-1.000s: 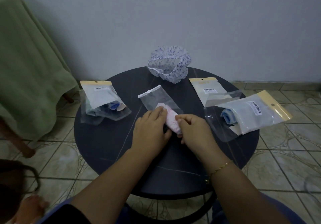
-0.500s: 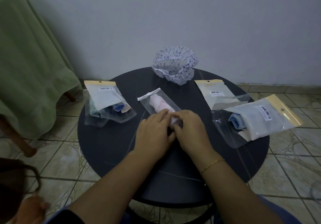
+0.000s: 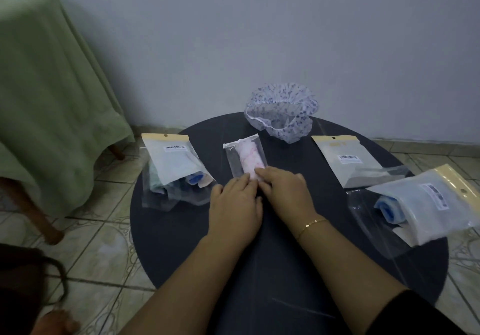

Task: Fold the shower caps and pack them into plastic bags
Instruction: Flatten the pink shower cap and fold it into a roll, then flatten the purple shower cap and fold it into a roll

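A folded pink shower cap (image 3: 249, 156) lies inside a small clear plastic bag (image 3: 233, 160) at the middle of the round dark table (image 3: 181, 243). My left hand (image 3: 235, 204) and my right hand (image 3: 285, 191) rest side by side at the bag's near end, fingers fairly straight and pressing on it. The bag's near edge is hidden under my fingers. An unfolded white shower cap with blue print (image 3: 281, 112) sits at the table's far edge.
A stack of packed bags with a blue cap (image 3: 176, 168) lies at the left. A flat labelled bag (image 3: 348, 158) and a filled bag with a blue cap (image 3: 428, 204) lie at the right, overhanging the rim. Green-draped furniture (image 3: 52, 101) stands left on tiled floor.
The pink cap was half outside the bag with my right hand pinching it; it has slid fully inside. Both hands now lie flatter on the bag's near end.
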